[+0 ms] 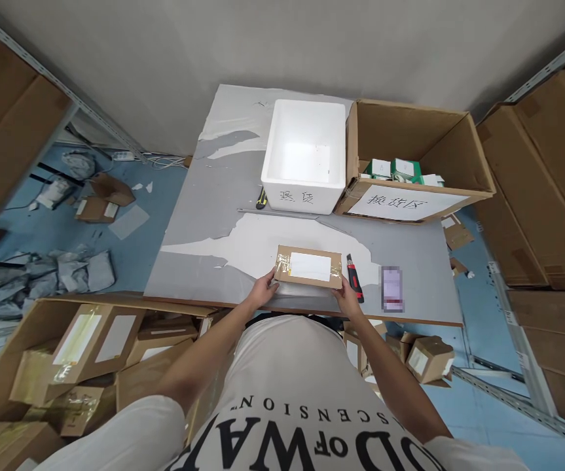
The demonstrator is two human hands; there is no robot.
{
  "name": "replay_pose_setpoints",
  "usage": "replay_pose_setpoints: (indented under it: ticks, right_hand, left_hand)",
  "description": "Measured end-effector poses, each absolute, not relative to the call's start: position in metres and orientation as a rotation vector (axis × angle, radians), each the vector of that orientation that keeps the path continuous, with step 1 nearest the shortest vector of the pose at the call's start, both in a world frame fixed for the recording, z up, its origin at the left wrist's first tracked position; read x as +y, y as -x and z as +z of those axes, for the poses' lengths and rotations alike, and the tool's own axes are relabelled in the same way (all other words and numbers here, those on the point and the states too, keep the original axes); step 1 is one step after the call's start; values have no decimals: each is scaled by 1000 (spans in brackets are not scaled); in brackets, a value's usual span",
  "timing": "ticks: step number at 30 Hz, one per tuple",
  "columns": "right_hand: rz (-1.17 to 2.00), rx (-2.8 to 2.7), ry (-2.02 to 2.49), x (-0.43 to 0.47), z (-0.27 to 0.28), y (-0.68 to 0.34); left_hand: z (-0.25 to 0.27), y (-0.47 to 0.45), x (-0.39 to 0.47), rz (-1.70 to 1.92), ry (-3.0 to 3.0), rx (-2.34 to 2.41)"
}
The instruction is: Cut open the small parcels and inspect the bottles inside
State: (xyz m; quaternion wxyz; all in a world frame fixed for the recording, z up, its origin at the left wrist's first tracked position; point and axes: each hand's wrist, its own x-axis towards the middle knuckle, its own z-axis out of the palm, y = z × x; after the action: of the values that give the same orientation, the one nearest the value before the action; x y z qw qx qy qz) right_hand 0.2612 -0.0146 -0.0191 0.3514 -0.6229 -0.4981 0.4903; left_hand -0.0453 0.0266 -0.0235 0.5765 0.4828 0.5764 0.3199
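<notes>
A small brown cardboard box (286, 277) with a white label and clear tape is held level at the front of the table. My left hand (263, 289) grips its left end, fingers partly hidden by the box. My right hand (346, 297) holds the right end, thumb towards me. Just right of the box lies a red and black box cutter (354, 278). Further right is a phone (392, 288), its screen blurred. A yellow and black cutter (261, 198) rests beside the white foam box.
A white foam box (304, 192) and a large carton (419, 190) holding green and white boxes stand at the table's back. A big carton of parcels (41, 302) is at lower left. Shelves with cartons (547, 176) flank the right. Boxes and plastic bags litter the blue floor.
</notes>
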Motion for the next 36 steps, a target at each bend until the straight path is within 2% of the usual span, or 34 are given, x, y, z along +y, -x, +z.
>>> replay_pose_setpoints:
  ticks: [7,14,21,28,36]
  right_hand:
    - [1258,-1288,1609,-6,2,-263]
    - [1039,-1332,1805,9,19,-258]
    - [1064,-1348,2003,25,6,-252]
    - [1136,-1275,1943,19,-9,-252]
    - [1085,-1200,1906,12,-19,-249]
  left_hand:
    - [-4,45,30,747,-1194,1302]
    - [9,47,34,738,-1307,1477]
    - [-5,45,47,612,-1291,1641]
    - [-23,47,39,746,-1093,1448]
    - [-32,43,29,821,-1014,1485]
